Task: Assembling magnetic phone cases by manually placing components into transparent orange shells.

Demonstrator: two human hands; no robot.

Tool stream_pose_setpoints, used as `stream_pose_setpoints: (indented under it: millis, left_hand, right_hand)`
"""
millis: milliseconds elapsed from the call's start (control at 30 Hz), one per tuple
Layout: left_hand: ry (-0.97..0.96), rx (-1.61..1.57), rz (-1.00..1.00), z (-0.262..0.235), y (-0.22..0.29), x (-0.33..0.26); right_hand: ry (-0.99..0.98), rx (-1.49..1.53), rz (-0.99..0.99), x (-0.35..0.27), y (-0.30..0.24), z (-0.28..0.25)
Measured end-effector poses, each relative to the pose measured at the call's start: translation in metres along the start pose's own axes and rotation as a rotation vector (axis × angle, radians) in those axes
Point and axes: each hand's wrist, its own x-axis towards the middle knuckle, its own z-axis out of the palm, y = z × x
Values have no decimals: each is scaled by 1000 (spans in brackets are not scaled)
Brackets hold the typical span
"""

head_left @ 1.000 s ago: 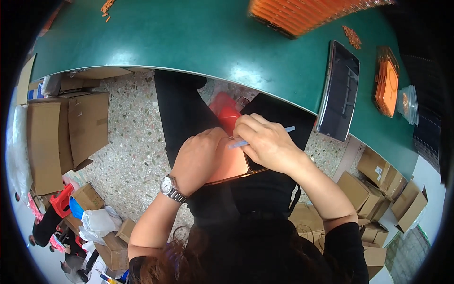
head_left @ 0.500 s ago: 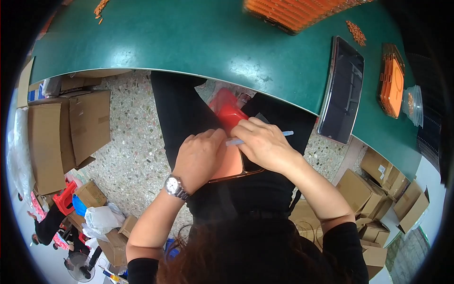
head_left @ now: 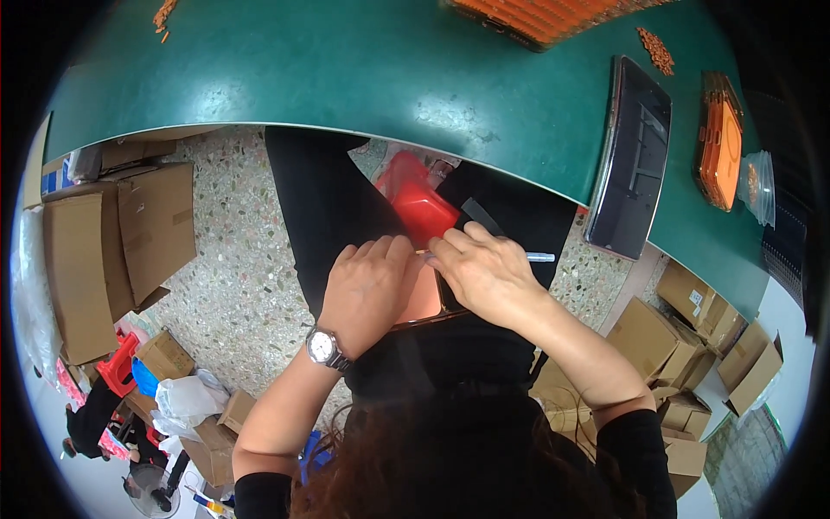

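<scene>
On my lap lies a flat orange phone case with a dark, copper-edged rim. My left hand, with a wristwatch above it, is closed over the case's left side; its fingertips are mostly hidden. Beside it, over the upper right edge of the case, my right hand is closed on a slim pen-like tool. The tool's pale translucent end sticks out to the right of the hand. Its tip is near the left fingertips, too small to make out.
Ahead is a green table carrying a stack of orange cases, a small orange pile, a dark glossy panel, more orange cases and a clear tub. A red plastic object sits between my legs. Cardboard boxes flank me.
The pen-like tool has swung from lying across the right fingers to lower within the hand, its pale end farther right. My right fingers have curled in nearer the left hand.
</scene>
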Motion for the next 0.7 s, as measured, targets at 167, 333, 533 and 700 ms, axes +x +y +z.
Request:
stream_pose_setpoints:
  millis: [167,333,533,700]
  left_hand:
    - [21,-44,-29,3,2,-1]
    - [12,-43,-18,2,4,-8]
    - [-36,-84,26,1,4,-10]
    - [-50,-46,38,4,5,-10]
  right_hand:
    - [25,16,29,-3,-3,6]
    - [12,6,-11,-7,-1,-3]
    - [-2,-66,-19,-18,-3,-11]
    - [-33,-113,-5,-19,-6,-9]
